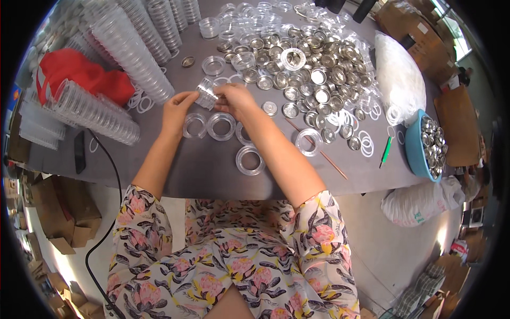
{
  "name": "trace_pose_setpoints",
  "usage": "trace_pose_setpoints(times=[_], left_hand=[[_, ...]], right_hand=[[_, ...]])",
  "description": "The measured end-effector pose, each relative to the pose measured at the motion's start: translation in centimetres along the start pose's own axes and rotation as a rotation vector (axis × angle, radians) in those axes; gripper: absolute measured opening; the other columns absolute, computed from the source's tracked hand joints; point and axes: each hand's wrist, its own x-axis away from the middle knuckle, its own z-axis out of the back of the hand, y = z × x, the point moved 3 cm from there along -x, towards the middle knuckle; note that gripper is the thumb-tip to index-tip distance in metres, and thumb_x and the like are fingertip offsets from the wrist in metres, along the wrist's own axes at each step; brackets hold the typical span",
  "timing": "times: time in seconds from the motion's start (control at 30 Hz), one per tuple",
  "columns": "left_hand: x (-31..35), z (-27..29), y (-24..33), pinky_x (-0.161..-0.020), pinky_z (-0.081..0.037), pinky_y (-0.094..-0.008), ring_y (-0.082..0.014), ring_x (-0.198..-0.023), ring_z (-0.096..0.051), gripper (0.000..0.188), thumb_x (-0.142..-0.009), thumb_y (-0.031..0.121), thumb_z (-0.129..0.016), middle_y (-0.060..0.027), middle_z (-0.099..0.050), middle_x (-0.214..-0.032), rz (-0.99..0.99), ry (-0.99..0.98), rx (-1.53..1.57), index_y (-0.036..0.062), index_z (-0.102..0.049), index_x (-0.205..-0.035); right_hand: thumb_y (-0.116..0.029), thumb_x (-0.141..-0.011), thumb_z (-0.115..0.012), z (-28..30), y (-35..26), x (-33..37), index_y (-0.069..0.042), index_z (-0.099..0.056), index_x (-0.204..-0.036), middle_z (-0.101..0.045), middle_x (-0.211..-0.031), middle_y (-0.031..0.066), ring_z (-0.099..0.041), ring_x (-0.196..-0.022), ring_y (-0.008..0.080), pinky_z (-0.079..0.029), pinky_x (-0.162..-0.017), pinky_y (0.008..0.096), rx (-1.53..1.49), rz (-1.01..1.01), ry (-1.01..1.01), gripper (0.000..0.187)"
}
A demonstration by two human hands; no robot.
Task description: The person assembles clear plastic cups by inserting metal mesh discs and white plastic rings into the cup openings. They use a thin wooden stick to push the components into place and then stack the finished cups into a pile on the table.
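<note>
Between my two hands, a clear, ridged, round plastic piece is held tilted above the table. My left hand pinches its left side with closed fingers. From the right, the fingers of my right hand close on it, partly hiding it. Whether it is one piece or several nested ones, I cannot tell. Just below my hands, clear plastic rings lie flat on the grey tabletop. One more clear ring sits nearer the front edge, left of my right forearm.
Tall stacks of clear cups lean at the left beside a red cloth. A large heap of metal caps covers the back right. White rings, a copper-coloured rod, a green-handled tool and a blue basin lie right.
</note>
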Motion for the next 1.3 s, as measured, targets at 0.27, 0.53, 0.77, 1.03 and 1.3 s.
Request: trace_pose_setpoints(times=[0.27,0.53,0.77,1.03,1.3], left_hand=[[-0.6,3.1,0.2,-0.072,-0.044,-0.0245,-0.0122,-0.077,-0.058,0.019,-0.077,0.016,-0.069,-0.0035,-0.065,-0.084,-0.145,0.173,-0.192,0.0001,-0.067,-0.088],[-0.2,3.5,-0.5,-0.082,-0.043,-0.0353,-0.0251,-0.089,-0.059,0.014,-0.073,0.014,-0.067,-0.0088,-0.064,-0.089,-0.476,0.09,-0.836,0.0056,-0.067,-0.084],[1.1,2.5,0.8,-0.098,-0.027,-0.05,-0.0248,-0.11,-0.049,0.018,-0.075,0.019,-0.063,-0.0068,-0.06,-0.106,-0.297,0.035,-1.393,0.0121,-0.066,-0.091],[2.2,2.2,-1.5,-0.1,-0.024,-0.0494,-0.0322,-0.121,-0.039,0.03,-0.075,0.022,-0.065,-0.0083,-0.054,-0.115,-0.671,0.166,-1.088,0.0112,-0.06,-0.102],[2.6,-2.1,-0.2,-0.101,-0.021,-0.0519,-0.0354,-0.122,-0.036,0.026,-0.073,0.022,-0.066,-0.0084,-0.054,-0.114,-0.764,-0.02,-1.08,0.0124,-0.062,-0.097]], right_hand=[[-0.001,-0.08,-0.053,-0.1,0.7,-1.7,0.002,-0.042,-0.128,-0.058,-0.084,0.0072,-0.059,-0.071,0.0157,-0.053,-0.067,0.0306,0.118,0.003,-0.002,0.049],[-0.006,-0.077,-0.059,-1.5,-0.1,-2.7,0.003,-0.057,-0.108,-0.062,-0.094,0.0188,-0.065,-0.083,0.0278,-0.053,-0.068,0.0336,1.278,0.254,0.172,0.032],[-0.012,-0.077,-0.064,-2.4,-5.2,2.7,-0.001,-0.061,-0.09,-0.06,-0.081,0.0099,-0.059,-0.075,0.0171,-0.047,-0.066,0.029,1.074,0.826,0.311,0.017],[-0.013,-0.072,-0.071,-4.8,-12.0,26.0,-0.006,-0.052,-0.079,-0.051,-0.071,0.0012,-0.046,-0.062,0.0117,-0.037,-0.049,0.0244,0.4,1.073,-0.576,0.022],[-0.037,-0.076,-0.066,-1.2,-14.3,33.9,-0.009,-0.05,-0.078,-0.054,-0.072,0.008,-0.044,-0.054,0.017,-0.036,-0.046,0.0303,0.35,1.05,-0.696,0.033]])
